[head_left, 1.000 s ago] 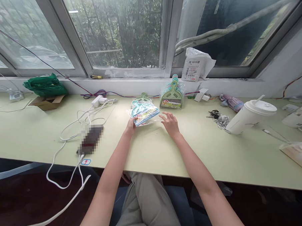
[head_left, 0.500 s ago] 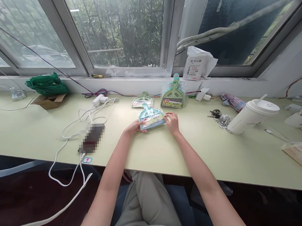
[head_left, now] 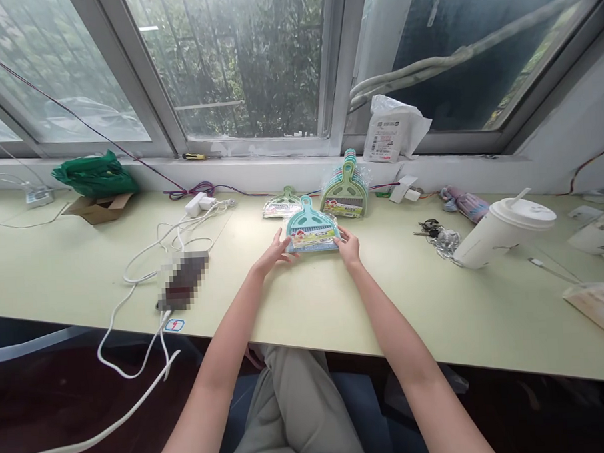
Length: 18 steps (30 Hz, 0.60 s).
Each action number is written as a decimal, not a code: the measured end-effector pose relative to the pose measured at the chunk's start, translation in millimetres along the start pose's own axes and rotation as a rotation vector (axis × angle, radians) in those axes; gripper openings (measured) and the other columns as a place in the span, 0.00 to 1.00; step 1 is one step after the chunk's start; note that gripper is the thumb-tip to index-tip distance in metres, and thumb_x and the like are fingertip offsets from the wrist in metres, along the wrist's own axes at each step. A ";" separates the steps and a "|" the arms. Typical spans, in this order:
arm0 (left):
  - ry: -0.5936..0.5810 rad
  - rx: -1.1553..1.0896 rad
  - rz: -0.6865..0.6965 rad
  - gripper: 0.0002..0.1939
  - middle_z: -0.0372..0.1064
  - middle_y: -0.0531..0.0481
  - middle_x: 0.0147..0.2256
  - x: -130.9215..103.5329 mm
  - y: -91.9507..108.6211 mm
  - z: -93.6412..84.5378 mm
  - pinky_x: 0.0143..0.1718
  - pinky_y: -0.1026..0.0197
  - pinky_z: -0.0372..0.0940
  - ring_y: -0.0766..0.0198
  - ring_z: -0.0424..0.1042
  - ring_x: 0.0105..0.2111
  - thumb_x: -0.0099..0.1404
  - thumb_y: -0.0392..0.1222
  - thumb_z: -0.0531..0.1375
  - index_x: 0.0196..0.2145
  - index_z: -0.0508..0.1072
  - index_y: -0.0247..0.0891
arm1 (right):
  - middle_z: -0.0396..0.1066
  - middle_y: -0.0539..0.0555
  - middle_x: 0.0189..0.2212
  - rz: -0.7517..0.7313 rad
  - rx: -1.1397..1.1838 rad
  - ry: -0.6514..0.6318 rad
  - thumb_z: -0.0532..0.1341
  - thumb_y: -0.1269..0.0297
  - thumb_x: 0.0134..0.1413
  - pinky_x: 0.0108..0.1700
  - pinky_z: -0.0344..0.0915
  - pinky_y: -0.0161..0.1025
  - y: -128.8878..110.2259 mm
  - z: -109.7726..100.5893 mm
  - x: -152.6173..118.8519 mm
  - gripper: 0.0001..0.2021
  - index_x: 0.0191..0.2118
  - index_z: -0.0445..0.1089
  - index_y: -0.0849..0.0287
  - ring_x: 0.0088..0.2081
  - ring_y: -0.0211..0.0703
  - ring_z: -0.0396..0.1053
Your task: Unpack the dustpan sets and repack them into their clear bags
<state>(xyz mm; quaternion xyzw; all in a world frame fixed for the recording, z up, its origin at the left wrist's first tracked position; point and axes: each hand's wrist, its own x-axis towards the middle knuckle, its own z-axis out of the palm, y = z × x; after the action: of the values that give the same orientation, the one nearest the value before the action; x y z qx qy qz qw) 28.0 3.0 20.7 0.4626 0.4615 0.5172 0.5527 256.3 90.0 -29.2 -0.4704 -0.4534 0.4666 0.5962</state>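
Note:
A light blue dustpan-and-brush set (head_left: 312,229) in clear wrap, with a printed label, is tilted up on the table between my hands. My left hand (head_left: 276,253) touches its left edge, thumb at the side and the other fingers spread low beside it. At the right edge, my right hand (head_left: 349,246) grips the set between thumb and fingers. Behind it on the left lies a green packaged set (head_left: 284,204). Several more sets, a green one in front (head_left: 345,191), stand stacked upright against the wall at the back right.
To the left are a blurred phone (head_left: 184,282), white cables and a charger (head_left: 199,203), and a green bag (head_left: 95,175) on a cardboard box (head_left: 98,207). On the right are keys (head_left: 432,229), a white lidded cup (head_left: 500,234) and a pink-purple object (head_left: 466,204).
The blue set has turned more upright and shifted slightly right, its label now facing me. My left hand's fingers have opened wider at its edge; my right hand has moved a little.

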 end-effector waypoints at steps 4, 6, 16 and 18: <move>0.062 0.171 0.083 0.54 0.73 0.44 0.43 8.9 -8.2 8.3 0.23 0.69 0.64 0.67 0.73 0.27 0.50 0.42 0.70 0.66 0.41 0.48 | 0.74 0.55 0.45 0.004 0.097 0.031 0.66 0.70 0.37 0.48 0.68 0.43 -2.9 -0.9 1.4 0.26 0.49 0.71 0.60 0.41 0.41 0.72; 0.151 0.198 0.147 0.49 0.73 0.47 0.41 13.8 -13.3 11.1 0.21 0.70 0.62 0.71 0.70 0.23 0.52 0.42 0.68 0.65 0.46 0.48 | 0.74 0.54 0.44 0.003 0.124 0.022 0.65 0.71 0.39 0.49 0.67 0.43 -5.9 1.4 -0.5 0.22 0.45 0.73 0.61 0.42 0.41 0.71; 0.312 0.438 0.281 0.17 0.72 0.49 0.39 13.0 -21.7 17.1 0.24 0.66 0.61 0.67 0.70 0.23 0.61 0.45 0.58 0.48 0.63 0.43 | 0.70 0.59 0.47 -0.102 -0.076 -0.021 0.59 0.70 0.42 0.39 0.67 0.40 -11.8 1.8 -7.4 0.22 0.48 0.66 0.61 0.31 0.38 0.70; 0.335 0.548 0.289 0.16 0.73 0.49 0.38 13.4 -24.3 14.9 0.29 0.63 0.63 0.64 0.71 0.26 0.61 0.45 0.59 0.46 0.64 0.43 | 0.69 0.60 0.47 -0.140 -0.111 -0.025 0.58 0.69 0.43 0.39 0.67 0.40 -11.5 -0.2 -7.0 0.21 0.47 0.65 0.61 0.31 0.38 0.70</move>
<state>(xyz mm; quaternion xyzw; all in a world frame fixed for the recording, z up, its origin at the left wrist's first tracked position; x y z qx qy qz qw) 46.7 15.0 -1.6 0.5631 0.5970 0.5158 0.2458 257.0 81.7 -18.7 -0.4641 -0.5177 0.4035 0.5948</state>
